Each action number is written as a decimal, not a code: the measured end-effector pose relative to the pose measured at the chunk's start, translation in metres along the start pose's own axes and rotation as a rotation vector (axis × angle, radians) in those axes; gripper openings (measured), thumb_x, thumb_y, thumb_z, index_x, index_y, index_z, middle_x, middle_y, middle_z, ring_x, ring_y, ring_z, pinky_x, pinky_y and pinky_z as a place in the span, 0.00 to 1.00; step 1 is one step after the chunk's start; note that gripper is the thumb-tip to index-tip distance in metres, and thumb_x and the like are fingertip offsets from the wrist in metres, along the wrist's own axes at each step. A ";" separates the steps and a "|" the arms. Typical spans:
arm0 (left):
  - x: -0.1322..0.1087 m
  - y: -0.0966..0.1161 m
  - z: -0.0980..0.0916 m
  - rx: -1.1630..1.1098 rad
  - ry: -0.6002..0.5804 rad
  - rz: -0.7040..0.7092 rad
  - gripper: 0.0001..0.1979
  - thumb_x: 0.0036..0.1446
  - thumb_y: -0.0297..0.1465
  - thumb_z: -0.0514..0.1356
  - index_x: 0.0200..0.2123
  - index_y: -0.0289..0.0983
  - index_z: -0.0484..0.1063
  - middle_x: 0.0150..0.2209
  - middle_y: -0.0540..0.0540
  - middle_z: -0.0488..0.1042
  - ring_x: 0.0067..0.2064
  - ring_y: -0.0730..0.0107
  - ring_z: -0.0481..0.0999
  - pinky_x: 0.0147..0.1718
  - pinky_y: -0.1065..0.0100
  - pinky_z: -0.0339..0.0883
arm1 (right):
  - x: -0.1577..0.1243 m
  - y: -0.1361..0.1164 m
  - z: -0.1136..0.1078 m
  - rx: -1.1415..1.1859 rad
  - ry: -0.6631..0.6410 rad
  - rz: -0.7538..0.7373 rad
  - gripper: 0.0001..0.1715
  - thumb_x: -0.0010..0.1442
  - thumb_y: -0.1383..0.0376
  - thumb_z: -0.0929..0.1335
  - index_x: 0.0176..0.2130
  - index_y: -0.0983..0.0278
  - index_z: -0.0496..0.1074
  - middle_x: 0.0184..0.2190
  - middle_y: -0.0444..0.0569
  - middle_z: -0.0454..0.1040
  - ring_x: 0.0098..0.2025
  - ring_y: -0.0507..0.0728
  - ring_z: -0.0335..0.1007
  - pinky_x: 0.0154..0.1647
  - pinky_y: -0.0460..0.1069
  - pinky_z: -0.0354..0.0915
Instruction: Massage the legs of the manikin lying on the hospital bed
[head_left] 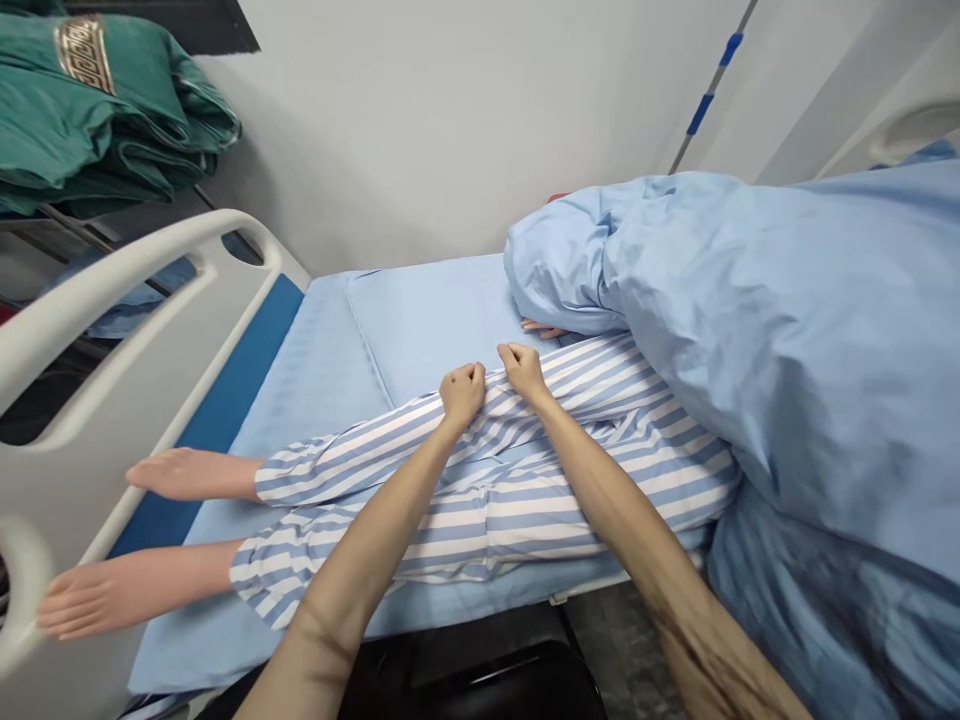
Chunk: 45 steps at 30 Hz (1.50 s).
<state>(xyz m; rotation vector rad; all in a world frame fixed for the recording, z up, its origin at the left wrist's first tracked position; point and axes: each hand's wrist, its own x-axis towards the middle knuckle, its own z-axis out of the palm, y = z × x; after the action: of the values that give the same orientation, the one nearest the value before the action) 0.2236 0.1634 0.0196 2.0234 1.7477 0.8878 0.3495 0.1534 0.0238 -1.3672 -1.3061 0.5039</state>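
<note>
My left hand (463,394) is closed in a fist over the far leg of a manikin (176,474). Beside it, a little to the right, my right hand (523,371) makes another fist at the same leg's far edge. A short gap separates the two, and no cloth shows pinched in either. Blue-and-white striped trousers (540,525) cover the manikin's legs, which lie straight with bare feet to the left. Whether the fists press on the trousers or hover just above them I cannot tell.
A light blue quilt (780,300) is bunched over the manikin's upper body, with fingertips (545,328) showing under its edge. The bed has a blue sheet (427,300) and a white footboard (112,300). Folded green cloth (135,110) lies at upper left; a black chair (517,685) stands at the near side.
</note>
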 end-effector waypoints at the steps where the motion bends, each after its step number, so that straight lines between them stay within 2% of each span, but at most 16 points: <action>1: 0.004 0.005 -0.003 -0.067 0.017 0.011 0.20 0.57 0.34 0.49 0.14 0.37 0.60 0.17 0.50 0.64 0.23 0.75 0.62 0.25 0.70 0.48 | 0.000 0.000 0.000 0.032 0.006 0.010 0.25 0.58 0.56 0.60 0.17 0.63 0.49 0.15 0.39 0.46 0.21 0.47 0.44 0.25 0.46 0.44; 4: 0.017 0.024 -0.005 -0.290 0.097 0.015 0.20 0.56 0.33 0.49 0.13 0.37 0.54 0.15 0.52 0.55 0.21 0.77 0.57 0.24 0.71 0.48 | 0.002 0.002 0.003 0.118 0.025 0.047 0.25 0.57 0.54 0.60 0.17 0.63 0.49 0.15 0.39 0.46 0.21 0.47 0.44 0.24 0.45 0.46; 7: 0.018 0.036 0.008 -0.403 0.099 -0.030 0.21 0.59 0.35 0.46 0.14 0.37 0.56 0.15 0.51 0.58 0.21 0.76 0.59 0.24 0.72 0.52 | 0.002 0.002 0.006 0.174 0.020 0.083 0.25 0.56 0.52 0.61 0.17 0.63 0.51 0.15 0.39 0.48 0.21 0.47 0.45 0.24 0.45 0.47; 10: 0.006 0.035 0.027 -0.259 0.032 -0.009 0.23 0.63 0.36 0.42 0.19 0.36 0.65 0.20 0.47 0.68 0.25 0.73 0.65 0.28 0.70 0.56 | 0.003 0.002 0.008 0.221 0.016 0.109 0.25 0.56 0.52 0.61 0.17 0.62 0.50 0.16 0.39 0.48 0.21 0.47 0.44 0.23 0.45 0.47; 12: -0.001 0.030 0.036 -0.098 0.003 0.021 0.23 0.64 0.35 0.42 0.26 0.35 0.72 0.26 0.42 0.73 0.29 0.70 0.70 0.32 0.69 0.57 | 0.004 0.003 0.008 0.244 0.021 0.118 0.24 0.55 0.53 0.61 0.17 0.62 0.49 0.16 0.39 0.47 0.21 0.47 0.44 0.23 0.45 0.47; 16: -0.006 0.025 0.039 0.124 -0.048 0.048 0.21 0.64 0.34 0.43 0.38 0.34 0.75 0.34 0.36 0.75 0.37 0.64 0.73 0.36 0.67 0.59 | 0.005 0.003 0.011 0.204 0.031 0.111 0.24 0.56 0.54 0.61 0.17 0.62 0.48 0.16 0.39 0.47 0.21 0.47 0.44 0.23 0.45 0.47; 20: -0.006 0.020 0.029 0.223 -0.050 -0.019 0.25 0.65 0.36 0.40 0.38 0.33 0.75 0.34 0.35 0.76 0.37 0.61 0.74 0.35 0.67 0.59 | 0.000 0.000 0.016 -0.005 0.017 0.107 0.24 0.58 0.55 0.59 0.18 0.63 0.50 0.16 0.39 0.49 0.22 0.48 0.46 0.25 0.45 0.48; 23: -0.009 0.011 0.021 0.258 -0.059 -0.034 0.23 0.64 0.38 0.41 0.39 0.36 0.74 0.34 0.38 0.76 0.37 0.62 0.75 0.34 0.68 0.58 | -0.004 -0.012 0.014 -0.186 -0.114 0.031 0.23 0.58 0.57 0.60 0.17 0.63 0.51 0.15 0.39 0.50 0.22 0.48 0.46 0.25 0.46 0.47; 25: -0.010 0.005 0.017 0.277 -0.048 -0.045 0.20 0.63 0.37 0.43 0.39 0.37 0.74 0.35 0.39 0.76 0.37 0.62 0.75 0.33 0.68 0.57 | -0.002 -0.026 0.007 -0.216 -0.183 -0.043 0.24 0.58 0.58 0.60 0.17 0.63 0.50 0.15 0.39 0.47 0.21 0.47 0.45 0.25 0.46 0.46; 28: -0.011 -0.001 0.017 0.291 0.004 -0.049 0.18 0.61 0.36 0.46 0.37 0.37 0.74 0.34 0.40 0.76 0.36 0.63 0.74 0.33 0.68 0.56 | 0.008 -0.048 -0.008 -0.161 -0.147 -0.121 0.25 0.58 0.56 0.60 0.17 0.63 0.48 0.16 0.39 0.45 0.21 0.46 0.43 0.25 0.46 0.44; 30: -0.011 -0.004 0.020 0.289 0.031 -0.042 0.17 0.61 0.35 0.47 0.36 0.37 0.74 0.33 0.41 0.76 0.35 0.64 0.74 0.32 0.69 0.55 | 0.017 -0.052 -0.019 -0.131 -0.096 -0.146 0.25 0.58 0.55 0.60 0.17 0.63 0.47 0.16 0.39 0.45 0.21 0.46 0.42 0.24 0.46 0.44; 32: -0.010 -0.007 0.023 0.288 0.052 -0.039 0.16 0.60 0.34 0.47 0.34 0.38 0.74 0.32 0.41 0.76 0.34 0.65 0.73 0.31 0.69 0.53 | 0.023 -0.043 -0.028 -0.108 -0.040 -0.120 0.26 0.57 0.54 0.61 0.17 0.63 0.47 0.16 0.39 0.45 0.21 0.46 0.43 0.24 0.45 0.44; 35: -0.009 -0.010 0.028 0.288 0.086 -0.033 0.15 0.59 0.34 0.48 0.32 0.38 0.74 0.31 0.42 0.76 0.32 0.66 0.73 0.29 0.70 0.51 | 0.022 -0.012 -0.032 -0.093 0.046 -0.013 0.25 0.57 0.54 0.60 0.17 0.63 0.48 0.15 0.39 0.45 0.21 0.47 0.44 0.24 0.45 0.44; 38: -0.009 -0.012 0.030 0.293 0.108 -0.033 0.15 0.59 0.33 0.48 0.30 0.38 0.73 0.30 0.43 0.76 0.32 0.66 0.72 0.29 0.69 0.50 | 0.013 0.014 -0.027 -0.111 0.043 0.021 0.24 0.56 0.55 0.61 0.17 0.63 0.48 0.15 0.38 0.45 0.21 0.47 0.43 0.24 0.45 0.43; 40: -0.009 -0.011 0.030 0.294 0.105 -0.041 0.15 0.59 0.34 0.47 0.30 0.38 0.73 0.29 0.43 0.76 0.32 0.67 0.72 0.29 0.69 0.50 | 0.010 0.020 -0.023 -0.101 0.041 0.013 0.24 0.56 0.55 0.62 0.17 0.63 0.48 0.16 0.38 0.45 0.21 0.46 0.43 0.24 0.45 0.44; 45: -0.013 -0.005 0.021 0.271 0.062 -0.090 0.15 0.59 0.34 0.47 0.28 0.39 0.72 0.30 0.44 0.76 0.33 0.66 0.72 0.30 0.69 0.51 | 0.011 0.016 -0.021 -0.025 0.072 0.027 0.25 0.57 0.54 0.61 0.18 0.63 0.47 0.16 0.39 0.45 0.21 0.47 0.43 0.24 0.46 0.44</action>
<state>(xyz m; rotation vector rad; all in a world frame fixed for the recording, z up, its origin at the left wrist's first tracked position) 0.2324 0.1550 -0.0025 2.0781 2.0723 0.7256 0.3776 0.1582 0.0204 -1.4124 -1.2410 0.4539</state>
